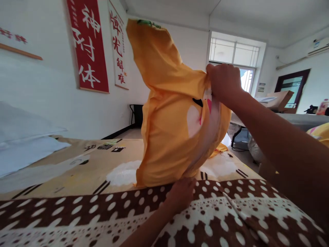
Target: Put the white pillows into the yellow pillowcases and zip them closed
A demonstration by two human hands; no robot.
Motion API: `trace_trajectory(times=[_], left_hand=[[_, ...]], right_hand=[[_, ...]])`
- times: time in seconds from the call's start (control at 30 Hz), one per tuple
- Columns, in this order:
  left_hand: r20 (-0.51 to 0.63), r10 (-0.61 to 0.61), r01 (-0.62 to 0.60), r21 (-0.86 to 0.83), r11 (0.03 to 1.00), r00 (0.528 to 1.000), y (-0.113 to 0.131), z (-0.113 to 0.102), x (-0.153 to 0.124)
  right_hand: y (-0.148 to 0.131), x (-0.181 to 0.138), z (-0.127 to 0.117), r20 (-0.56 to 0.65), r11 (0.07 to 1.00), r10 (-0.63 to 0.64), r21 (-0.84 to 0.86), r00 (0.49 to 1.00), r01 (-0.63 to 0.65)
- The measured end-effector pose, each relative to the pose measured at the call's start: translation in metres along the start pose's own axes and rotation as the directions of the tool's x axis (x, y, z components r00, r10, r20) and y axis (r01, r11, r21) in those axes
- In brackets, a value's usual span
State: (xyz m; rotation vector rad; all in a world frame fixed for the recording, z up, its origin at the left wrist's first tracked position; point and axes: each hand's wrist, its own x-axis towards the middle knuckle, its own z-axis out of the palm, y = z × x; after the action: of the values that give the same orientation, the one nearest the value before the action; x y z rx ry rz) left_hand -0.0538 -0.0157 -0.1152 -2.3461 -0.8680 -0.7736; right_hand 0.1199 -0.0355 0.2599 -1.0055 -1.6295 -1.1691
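Note:
A yellow pillowcase [167, 137] with a printed white, pink and black figure stands raised over the bed, its upper part flopping to the left. My right hand [224, 82] is closed on its upper right edge and lifts it. Low down, my left hand [182, 193] is closed on the bottom edge, just above the bedding; its fingertips are partly hidden. Between the two hands the pillowcase's side gapes, and something whitish shows inside; I cannot tell whether it is a pillow or the lining.
A patterned bedspread [97, 175] with a brown, white-dotted border lies under the pillowcase. White pillows [25, 137] are at the left. Red and white scrolls [89, 51] hang on the wall. At the right are a cardboard box [281, 99] and another yellow printed cloth [320, 132].

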Motion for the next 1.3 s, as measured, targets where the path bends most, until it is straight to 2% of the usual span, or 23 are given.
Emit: trace_trajectory(times=[0.07, 0.1, 0.17, 0.27, 0.37, 0.47, 0.53, 0.6, 0.63, 0.7, 0.77, 0.8, 0.83, 0.9, 0.97, 1.03, 1.1, 1.2, 1.23, 1.3], left_hand=[[-0.11, -0.186, 0.194, 0.067, 0.979, 0.976, -0.012, 0.013, -0.008], [-0.152, -0.241, 0.256, 0.086, 0.963, 0.959, -0.016, 0.016, -0.009], [-0.214, -0.286, 0.314, 0.113, 0.943, 0.934, -0.019, 0.02, -0.008], [-0.29, -0.376, 0.435, 0.173, 0.884, 0.88, -0.017, 0.023, 0.002], [-0.286, -0.431, 0.496, 0.215, 0.841, 0.856, -0.026, 0.02, 0.016], [-0.283, -0.431, 0.494, 0.215, 0.842, 0.857, -0.061, -0.003, 0.027], [-0.306, -0.417, 0.492, 0.23, 0.84, 0.856, -0.094, -0.034, 0.033], [-0.368, -0.359, 0.475, 0.299, 0.828, 0.858, -0.126, -0.076, 0.036], [-0.409, -0.308, 0.463, 0.363, 0.809, 0.859, -0.14, -0.097, 0.037], [-0.415, -0.234, 0.423, 0.453, 0.785, 0.879, -0.162, -0.137, 0.035], [-0.352, -0.184, 0.354, 0.513, 0.782, 0.918, -0.173, -0.163, 0.024], [-0.306, -0.154, 0.304, 0.534, 0.789, 0.939, -0.174, -0.17, 0.015], [-0.259, -0.119, 0.248, 0.553, 0.795, 0.959, -0.174, -0.172, 0.003], [-0.166, -0.05, 0.137, 0.568, 0.812, 0.985, -0.168, -0.165, -0.026], [-0.086, 0.045, 0.012, 0.577, 0.817, 0.995, -0.161, -0.15, -0.055], [-0.024, 0.155, -0.112, 0.585, 0.803, 0.988, -0.155, -0.138, -0.077], [0.029, 0.214, -0.191, 0.576, 0.795, 0.976, -0.152, -0.135, -0.086], [0.141, 0.153, -0.204, 0.52, 0.829, 0.978, -0.144, -0.148, -0.084], [0.176, 0.138, -0.208, 0.487, 0.849, 0.975, -0.14, -0.156, -0.084], [0.195, 0.121, -0.19, 0.388, 0.902, 0.973, -0.127, -0.173, -0.089]], right_hand=[[-0.002, 0.004, -0.011, 0.048, 0.998, 0.035, -0.061, 0.998, -0.032], [-0.004, 0.006, -0.017, 0.072, 0.993, 0.057, -0.104, 0.996, -0.049], [-0.013, 0.009, -0.03, 0.093, 0.984, 0.093, -0.164, 0.991, -0.076], [-0.027, 0.016, -0.045, 0.064, 0.984, 0.104, -0.154, 0.993, -0.093], [-0.034, 0.025, -0.055, 0.049, 0.985, 0.107, -0.139, 0.993, -0.099], [-0.019, 0.03, -0.062, -0.005, 0.977, 0.193, -0.096, 0.981, -0.193], [0.005, 0.026, -0.065, -0.093, 0.954, 0.299, -0.004, 0.95, -0.301], [0.033, 0.011, -0.062, -0.185, 0.929, 0.371, 0.073, 0.91, -0.364], [0.046, -0.003, -0.058, -0.217, 0.919, 0.395, 0.086, 0.893, -0.386], [0.065, -0.043, -0.042, -0.247, 0.875, 0.481, 0.088, 0.841, -0.475], [0.069, -0.101, -0.017, -0.197, 0.777, 0.628, 0.116, 0.753, -0.618], [0.066, -0.135, -0.002, -0.129, 0.731, 0.682, 0.15, 0.72, -0.666], [0.059, -0.171, 0.013, -0.029, 0.686, 0.72, 0.178, 0.693, -0.705], [0.039, -0.244, 0.043, 0.079, 0.635, 0.754, 0.161, 0.652, -0.755], [0.016, -0.31, 0.07, 0.305, 0.617, 0.714, 0.15, 0.63, -0.772], [-0.005, -0.358, 0.089, 0.411, 0.625, 0.67, 0.137, 0.618, -0.768], [-0.017, -0.387, 0.099, 0.443, 0.627, 0.661, 0.118, 0.606, -0.77], [-0.012, -0.401, 0.094, 0.452, 0.624, 0.668, 0.094, 0.592, -0.776], [-0.005, -0.402, 0.088, 0.458, 0.638, 0.654, 0.093, 0.602, -0.765], [0.012, -0.4, 0.071, 0.491, 0.703, 0.571, 0.122, 0.658, -0.701]])
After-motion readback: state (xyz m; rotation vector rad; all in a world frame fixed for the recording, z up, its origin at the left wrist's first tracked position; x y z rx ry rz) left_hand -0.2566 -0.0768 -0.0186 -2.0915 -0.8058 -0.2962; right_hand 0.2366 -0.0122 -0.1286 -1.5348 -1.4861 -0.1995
